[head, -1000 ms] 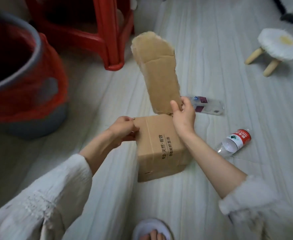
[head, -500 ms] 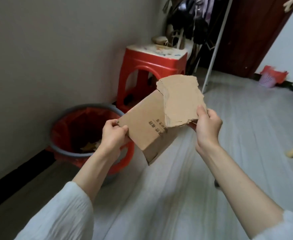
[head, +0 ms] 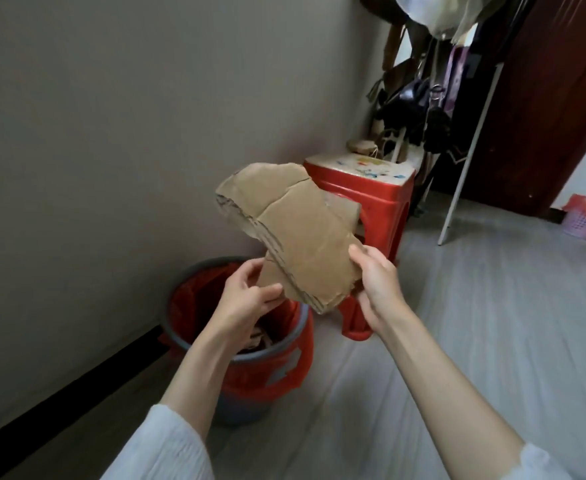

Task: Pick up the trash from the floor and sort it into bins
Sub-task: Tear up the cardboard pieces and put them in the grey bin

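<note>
Both hands grasp the cardboard [head: 298, 237] above the bin [head: 284, 358]: left hand [head: 246, 299] pinches its near-left edge, right hand [head: 376, 282] its right edge.

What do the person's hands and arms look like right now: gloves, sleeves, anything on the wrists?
Both hands are bare: no gloves show on the left hand or the right hand, and no watch, ring or band is visible. Both forearms are uncovered. White sleeves of a light, finely ribbed or crinkled fabric are pushed up the arms: the left sleeve and the right sleeve.
</note>
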